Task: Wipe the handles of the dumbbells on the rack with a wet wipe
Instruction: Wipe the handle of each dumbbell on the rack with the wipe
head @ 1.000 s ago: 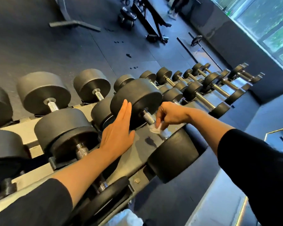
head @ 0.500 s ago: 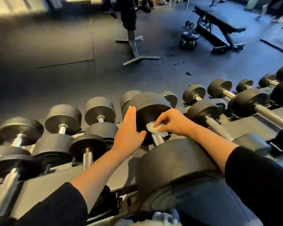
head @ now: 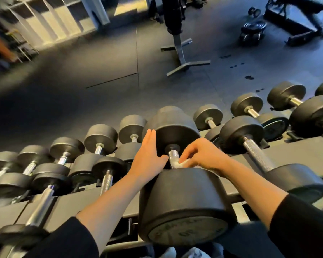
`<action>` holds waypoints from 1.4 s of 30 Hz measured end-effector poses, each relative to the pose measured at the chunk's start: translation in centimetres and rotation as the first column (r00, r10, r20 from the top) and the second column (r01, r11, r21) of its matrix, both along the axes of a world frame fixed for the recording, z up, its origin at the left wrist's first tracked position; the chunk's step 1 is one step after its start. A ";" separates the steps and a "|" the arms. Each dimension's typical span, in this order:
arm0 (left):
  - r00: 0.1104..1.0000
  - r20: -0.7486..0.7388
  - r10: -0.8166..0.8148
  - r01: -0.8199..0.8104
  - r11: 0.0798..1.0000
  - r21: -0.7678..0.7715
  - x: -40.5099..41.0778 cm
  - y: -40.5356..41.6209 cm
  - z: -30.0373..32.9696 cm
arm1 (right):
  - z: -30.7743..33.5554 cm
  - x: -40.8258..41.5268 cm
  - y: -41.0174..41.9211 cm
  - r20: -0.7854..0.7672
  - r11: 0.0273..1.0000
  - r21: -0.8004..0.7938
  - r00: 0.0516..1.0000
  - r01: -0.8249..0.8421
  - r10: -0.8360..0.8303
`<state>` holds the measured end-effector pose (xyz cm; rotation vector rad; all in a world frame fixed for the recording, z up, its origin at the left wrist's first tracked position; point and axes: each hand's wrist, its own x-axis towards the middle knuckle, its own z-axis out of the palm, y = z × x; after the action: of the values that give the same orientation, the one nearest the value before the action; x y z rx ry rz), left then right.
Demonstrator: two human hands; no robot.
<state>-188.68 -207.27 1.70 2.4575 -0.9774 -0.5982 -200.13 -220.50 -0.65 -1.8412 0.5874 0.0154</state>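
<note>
Both hands are kept at the big black round-ended dumbbell (head: pixel 177 174) on the dark metal rack (head: pixel 296 148). Its far end is touched by the flat, straight-fingered left hand (head: pixel 147 155). Its shiny silver handle (head: pixel 172 155), pointing away from the person, is rubbed with the small white wet wipe (head: pixel 183 163), pinched in the nearer right hand (head: pixel 203 155).

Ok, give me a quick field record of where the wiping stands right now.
left hand: flat against the far head of the large dumbbell, fingers straight
right hand: pinches the wet wipe
wet wipe: pressed on the handle of that dumbbell
handle: mostly hidden by near head, top part visible
rack: more dumbbells on both sides
</note>
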 end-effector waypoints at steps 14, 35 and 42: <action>0.990 0.128 -0.052 0.047 0.998 0.041 -1.0 -0.7 1.1 | -4.0 0.7 -0.7 0.064 0.996 -0.027 0.994 0.085 -0.083; 0.976 0.171 -0.137 0.124 0.989 0.085 -0.5 -1.1 0.4 | -5.0 2.6 -1.0 0.011 0.961 -0.202 0.982 0.187 -0.189; 0.987 0.142 -0.069 0.066 0.997 0.027 -0.7 -1.0 0.4 | -5.7 2.3 -0.6 -0.048 0.899 0.210 0.922 0.385 -0.383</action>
<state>-189.38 -208.22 2.07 2.5236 -1.1192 -0.4616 -197.85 -221.12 -6.33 -1.4892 0.9104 -0.1739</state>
